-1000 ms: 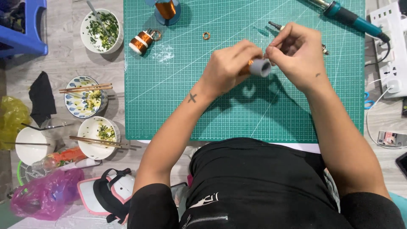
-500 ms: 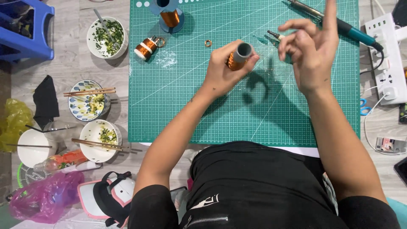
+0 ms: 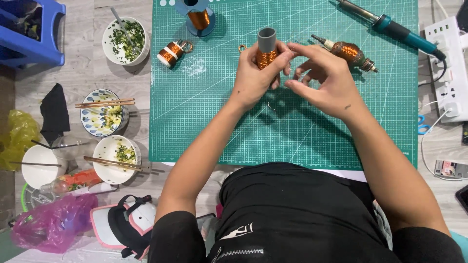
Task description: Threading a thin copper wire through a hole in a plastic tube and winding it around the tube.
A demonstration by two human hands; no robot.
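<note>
My left hand grips a grey tube wound with copper wire, held upright over the green cutting mat. My right hand is just to the right of it, fingers curled, index fingertip touching the coil's upper right side. Whether it pinches a fine wire is too small to tell. A small metal ring lies on the mat beside my left hand.
On the mat: a copper wire spool on a blue stand, a small copper coil, a copper-wound tool, a soldering iron. A white power strip is at right. Bowls with chopsticks and plastic bags lie at left.
My right hand, raised and spread open half a second ago, has come back down to the coil. My left hand has turned the tube upright.
</note>
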